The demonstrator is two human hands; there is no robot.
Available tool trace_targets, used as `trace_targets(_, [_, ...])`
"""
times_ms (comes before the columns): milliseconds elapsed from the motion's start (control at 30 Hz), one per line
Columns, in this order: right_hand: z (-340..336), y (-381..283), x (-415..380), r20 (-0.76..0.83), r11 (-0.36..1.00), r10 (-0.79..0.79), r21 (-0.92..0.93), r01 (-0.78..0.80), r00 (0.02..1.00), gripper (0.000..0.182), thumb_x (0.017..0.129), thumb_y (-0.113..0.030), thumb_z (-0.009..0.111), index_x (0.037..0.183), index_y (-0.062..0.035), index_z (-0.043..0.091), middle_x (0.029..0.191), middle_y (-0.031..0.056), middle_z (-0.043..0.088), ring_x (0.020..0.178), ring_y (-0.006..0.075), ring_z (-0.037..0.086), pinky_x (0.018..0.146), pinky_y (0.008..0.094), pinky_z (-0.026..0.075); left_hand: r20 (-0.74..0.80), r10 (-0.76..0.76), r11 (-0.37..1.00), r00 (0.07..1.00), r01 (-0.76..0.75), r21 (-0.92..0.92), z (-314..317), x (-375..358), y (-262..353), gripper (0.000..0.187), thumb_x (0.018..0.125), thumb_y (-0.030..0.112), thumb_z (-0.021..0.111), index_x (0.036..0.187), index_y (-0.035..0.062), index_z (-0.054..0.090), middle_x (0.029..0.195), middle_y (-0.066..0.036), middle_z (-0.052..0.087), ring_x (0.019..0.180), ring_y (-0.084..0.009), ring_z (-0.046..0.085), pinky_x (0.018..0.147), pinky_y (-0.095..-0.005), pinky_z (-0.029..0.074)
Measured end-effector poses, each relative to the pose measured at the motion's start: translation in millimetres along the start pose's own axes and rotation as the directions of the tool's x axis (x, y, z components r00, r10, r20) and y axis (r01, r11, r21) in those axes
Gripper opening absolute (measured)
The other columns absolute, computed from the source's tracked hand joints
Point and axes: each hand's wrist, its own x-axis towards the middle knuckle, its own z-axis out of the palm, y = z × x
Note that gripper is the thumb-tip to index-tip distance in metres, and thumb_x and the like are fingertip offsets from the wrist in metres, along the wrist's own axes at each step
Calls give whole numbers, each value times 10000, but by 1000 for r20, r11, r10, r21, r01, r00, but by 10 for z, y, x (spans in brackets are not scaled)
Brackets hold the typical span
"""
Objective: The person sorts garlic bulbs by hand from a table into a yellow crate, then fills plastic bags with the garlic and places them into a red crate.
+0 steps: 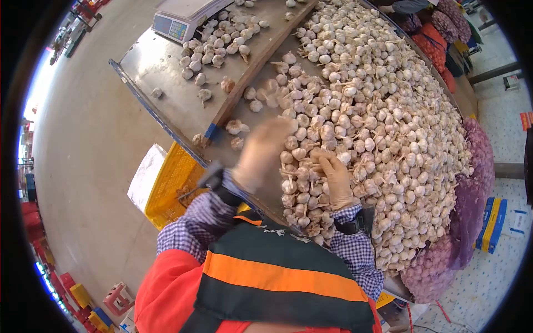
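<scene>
A large heap of garlic bulbs (pixel 388 139) with pale, dry skins covers the right part of the metal table. My right hand (pixel 335 180), in a thin light glove, is at the heap's near-left edge with its fingers curled in among the bulbs. What lies between those fingertips is hidden. My left hand (pixel 265 149) is smeared by motion over the bare strip of table left of the heap. Its fingers are too blurred to read. A few loose garlic bulbs (pixel 236 127) lie just left of it.
A wooden divider (pixel 258 69) crosses the table; beyond it are more bulbs and a digital scale (pixel 176 26). Below the table's left edge stands a yellow crate (pixel 172 186). Purple mesh sacks (pixel 430 269) of garlic border the right side. A co-worker's sleeve (pixel 411 6) shows at top right.
</scene>
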Motion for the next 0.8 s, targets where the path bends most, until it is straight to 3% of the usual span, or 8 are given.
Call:
trace_targets(33, [-83,84,65,1,1000,1,0,-1,1000,243,975,-230,575,1118,-45,642,1026,20,677,824,83,605,735,222,493,-95,-48,996,994,55,71,-349,89,-194,296,964,213,560,1197,34,597,1115,-52,645,986,-153,607,871,-298,478])
trace_targets(67, [-154,182,129,13,996,-66,-62,66,998,249,978,-235,569,1112,-37,640,1032,17,673,827,83,604,734,222,493,-267,-338,934,903,285,-216,-647,169,-245,269,978,232,544,1162,49,614,1083,-50,655,928,-124,607,803,-268,476])
trace_targets(167, [-37,66,237,20,958,-102,-266,104,995,251,969,-227,567,1109,-30,636,1017,38,675,829,116,615,738,249,501,-418,-268,957,868,291,-9,-1257,151,-454,257,959,216,586,1148,47,626,1027,-42,677,868,-106,614,760,-242,485])
trace_targets(267, [228,47,469,163,584,-402,-712,389,901,249,908,-218,577,1080,-49,640,1023,155,652,896,338,630,799,401,503,-247,9,839,969,127,529,-1465,75,-868,205,893,165,647,1084,90,648,1010,-81,679,865,-202,652,787,-294,508])
trace_targets(400, [432,117,797,324,237,-616,-793,561,718,245,892,-188,566,1103,-65,583,1013,132,610,922,332,611,761,437,502,5,-93,510,996,43,859,-1232,-121,-763,335,800,145,675,1127,96,629,1070,-128,627,955,-335,630,834,-389,517])
trace_targets(567, [545,158,831,401,169,-540,-810,561,740,267,880,-172,582,1130,-77,593,1050,126,620,924,318,619,783,407,513,55,-282,341,958,47,939,-1089,-165,-762,352,748,175,698,1076,92,602,1003,-127,603,930,-341,623,789,-423,516])
trace_targets(700, [951,332,693,651,52,-466,-655,754,598,295,869,-185,564,1155,-108,563,989,99,603,801,297,628,700,398,521,55,-254,330,966,33,943,-994,-103,-942,307,736,224,714,973,65,599,960,-146,597,925,-348,616,784,-425,513])
trace_targets(800, [1222,474,627,667,-126,-280,-739,662,691,258,865,-164,555,1120,-125,572,971,76,603,788,271,621,678,389,518,39,-275,462,961,97,882,-1052,-116,-966,381,746,270,708,1032,37,615,1031,-165,623,966,-360,618,819,-418,514])
